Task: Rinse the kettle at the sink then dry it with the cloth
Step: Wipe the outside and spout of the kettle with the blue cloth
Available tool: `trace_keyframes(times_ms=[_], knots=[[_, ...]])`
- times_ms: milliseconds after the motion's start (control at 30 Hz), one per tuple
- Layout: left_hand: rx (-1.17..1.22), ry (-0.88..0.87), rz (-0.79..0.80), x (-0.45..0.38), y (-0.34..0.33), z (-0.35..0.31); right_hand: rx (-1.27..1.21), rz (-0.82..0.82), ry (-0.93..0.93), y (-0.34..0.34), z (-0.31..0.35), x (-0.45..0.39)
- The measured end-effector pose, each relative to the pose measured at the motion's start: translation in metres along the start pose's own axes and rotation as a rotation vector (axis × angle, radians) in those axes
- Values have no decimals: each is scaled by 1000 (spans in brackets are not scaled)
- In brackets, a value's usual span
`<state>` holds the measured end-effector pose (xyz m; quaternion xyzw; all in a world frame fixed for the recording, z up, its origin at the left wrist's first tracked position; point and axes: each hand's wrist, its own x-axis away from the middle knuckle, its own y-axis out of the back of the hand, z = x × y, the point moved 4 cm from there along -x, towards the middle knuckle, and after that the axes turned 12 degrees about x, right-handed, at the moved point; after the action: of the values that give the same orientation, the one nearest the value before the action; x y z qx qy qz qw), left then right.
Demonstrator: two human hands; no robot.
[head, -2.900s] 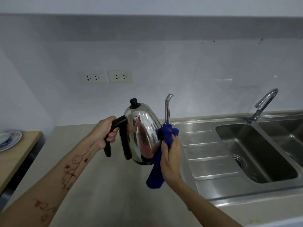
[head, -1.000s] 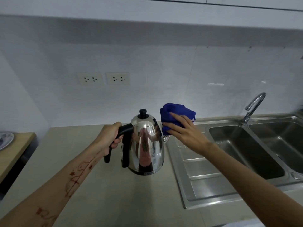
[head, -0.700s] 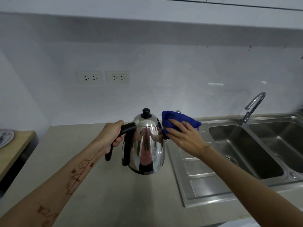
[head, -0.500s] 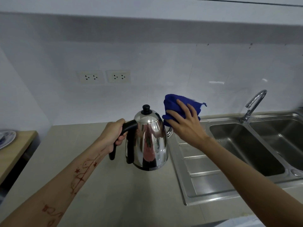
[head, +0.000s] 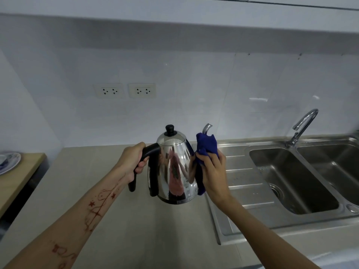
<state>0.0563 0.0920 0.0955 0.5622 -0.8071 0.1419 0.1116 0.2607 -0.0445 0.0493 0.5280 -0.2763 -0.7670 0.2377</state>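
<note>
A shiny steel kettle (head: pixel 175 171) with a black lid knob and black handle hangs upright above the beige counter. My left hand (head: pixel 132 162) is closed around the handle. My right hand (head: pixel 212 171) grips a blue cloth (head: pixel 206 147) wrapped around the lower part of the kettle's thin spout on its right side. Only the spout's curved tip shows above the cloth. A strip of cloth hangs down beside the kettle body.
A steel double sink (head: pixel 291 179) with a ribbed draining board lies to the right, and a curved tap (head: pixel 303 125) stands behind it. Two wall sockets (head: pixel 125 91) sit on the tiled wall. A plate (head: pixel 8 163) rests on a wooden table at the far left.
My right hand has slid the cloth down the spout, from covering its top to its lower part, so the tip now shows. The kettle stays held in the same place.
</note>
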Motion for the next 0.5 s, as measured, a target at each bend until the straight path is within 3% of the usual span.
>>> trace_keyframes(times_ms=[267, 433, 500], knots=[[-23, 68, 50, 2, -2, 10, 246, 47, 246, 9, -2, -5], [10, 56, 67, 0, -3, -5, 309, -15, 258, 12, 6, -26], [-35, 34, 70, -1, -2, -6, 365, -14, 382, 11, -3, -14]])
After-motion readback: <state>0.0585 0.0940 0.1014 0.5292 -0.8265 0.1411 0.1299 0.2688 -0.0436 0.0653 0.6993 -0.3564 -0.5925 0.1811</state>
